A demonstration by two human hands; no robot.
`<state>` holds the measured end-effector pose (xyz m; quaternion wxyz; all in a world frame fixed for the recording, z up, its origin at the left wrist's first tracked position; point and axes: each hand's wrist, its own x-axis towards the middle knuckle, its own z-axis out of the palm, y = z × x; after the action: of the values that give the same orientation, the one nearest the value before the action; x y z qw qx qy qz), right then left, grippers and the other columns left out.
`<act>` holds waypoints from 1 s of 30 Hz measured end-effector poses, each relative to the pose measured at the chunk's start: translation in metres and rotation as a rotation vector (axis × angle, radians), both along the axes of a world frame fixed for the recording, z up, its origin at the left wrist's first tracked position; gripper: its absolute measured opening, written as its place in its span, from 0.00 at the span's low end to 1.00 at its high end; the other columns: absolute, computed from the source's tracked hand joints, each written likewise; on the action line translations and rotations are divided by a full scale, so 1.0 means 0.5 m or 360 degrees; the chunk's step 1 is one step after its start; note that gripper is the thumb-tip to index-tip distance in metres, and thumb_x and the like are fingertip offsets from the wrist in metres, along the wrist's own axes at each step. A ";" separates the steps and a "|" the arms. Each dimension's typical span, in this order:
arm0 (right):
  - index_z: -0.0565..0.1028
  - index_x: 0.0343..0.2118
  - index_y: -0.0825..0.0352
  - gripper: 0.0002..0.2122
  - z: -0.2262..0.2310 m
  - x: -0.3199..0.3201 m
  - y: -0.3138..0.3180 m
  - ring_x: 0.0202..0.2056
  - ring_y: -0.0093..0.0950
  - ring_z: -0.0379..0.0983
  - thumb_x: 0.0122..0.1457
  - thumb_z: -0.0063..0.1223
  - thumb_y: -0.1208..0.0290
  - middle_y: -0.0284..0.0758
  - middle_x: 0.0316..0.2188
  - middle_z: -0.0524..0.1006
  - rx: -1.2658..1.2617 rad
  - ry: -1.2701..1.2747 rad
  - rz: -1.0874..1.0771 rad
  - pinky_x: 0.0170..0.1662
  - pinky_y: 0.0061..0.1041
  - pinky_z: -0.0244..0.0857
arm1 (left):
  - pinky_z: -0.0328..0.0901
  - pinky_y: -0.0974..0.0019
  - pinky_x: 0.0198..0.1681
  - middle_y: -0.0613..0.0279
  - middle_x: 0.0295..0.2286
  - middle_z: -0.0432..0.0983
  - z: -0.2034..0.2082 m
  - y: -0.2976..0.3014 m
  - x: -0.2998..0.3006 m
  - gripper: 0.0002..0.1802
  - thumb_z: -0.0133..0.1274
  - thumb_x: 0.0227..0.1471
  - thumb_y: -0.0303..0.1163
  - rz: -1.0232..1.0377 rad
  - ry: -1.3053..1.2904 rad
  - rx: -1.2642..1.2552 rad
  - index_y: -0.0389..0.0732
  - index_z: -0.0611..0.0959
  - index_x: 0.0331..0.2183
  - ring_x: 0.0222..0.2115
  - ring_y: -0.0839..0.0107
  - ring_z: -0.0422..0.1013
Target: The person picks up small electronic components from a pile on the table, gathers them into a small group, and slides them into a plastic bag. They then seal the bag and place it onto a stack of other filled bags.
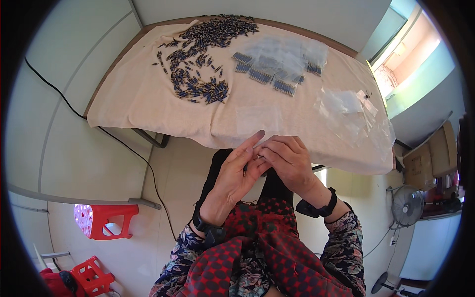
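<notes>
My left hand [234,177] is turned palm up at the table's near edge, fingers partly stretched and thumb folded over. A small dark plug-like piece [245,172] with a metal tip shows in its grasp. My right hand [287,161] meets the left fingertips, thumb and fingers pinched together on a tiny metal piece [259,156], mostly hidden. Just beyond the hands, a clear plastic bag [258,119] lies flat on the cloth. Farther off at the left are loose blue plugs with brass-coloured ends in a small pile [200,89] and a large heap [217,33].
A cream cloth [133,94] covers the table. Filled clear bags of plugs [277,62] lie at the back; loose plastic bags [344,109] lie at right. A red stool [118,220], a black cable [153,178] and a fan [406,205] stand around the floor.
</notes>
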<state>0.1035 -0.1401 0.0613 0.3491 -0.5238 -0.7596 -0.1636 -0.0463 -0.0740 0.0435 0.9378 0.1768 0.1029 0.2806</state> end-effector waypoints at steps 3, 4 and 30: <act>0.76 0.34 0.65 0.15 0.012 -0.007 0.007 0.39 0.32 0.72 0.38 0.57 0.72 0.31 0.35 0.75 -0.0084 -0.0007 0.0015 0.40 0.29 0.67 | 0.61 0.58 0.55 0.52 0.47 0.67 -0.019 0.007 -0.006 0.23 0.33 0.64 0.30 0.0030 0.0031 0.0002 0.34 0.59 0.58 0.49 0.65 0.66; 0.76 0.34 0.66 0.15 0.015 -0.006 0.007 0.39 0.32 0.72 0.38 0.57 0.73 0.31 0.35 0.75 -0.0131 -0.0051 0.0027 0.40 0.30 0.68 | 0.61 0.58 0.55 0.52 0.47 0.67 -0.024 0.010 -0.008 0.23 0.33 0.64 0.30 0.0032 0.0032 0.0001 0.34 0.59 0.58 0.49 0.65 0.66; 0.76 0.33 0.66 0.13 0.037 -0.036 0.005 0.40 0.34 0.74 0.40 0.56 0.73 0.35 0.36 0.77 0.0058 -0.0108 0.0441 0.38 0.28 0.71 | 0.59 0.62 0.58 0.39 0.57 0.53 -0.017 0.028 -0.010 0.32 0.30 0.64 0.44 -0.0427 -0.0356 -0.0308 0.30 0.53 0.59 0.56 0.56 0.59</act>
<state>0.0857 -0.1374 0.0800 0.3519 -0.4018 -0.8329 -0.1451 -0.0516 -0.0598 0.0353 0.9850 0.0658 0.0000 0.1597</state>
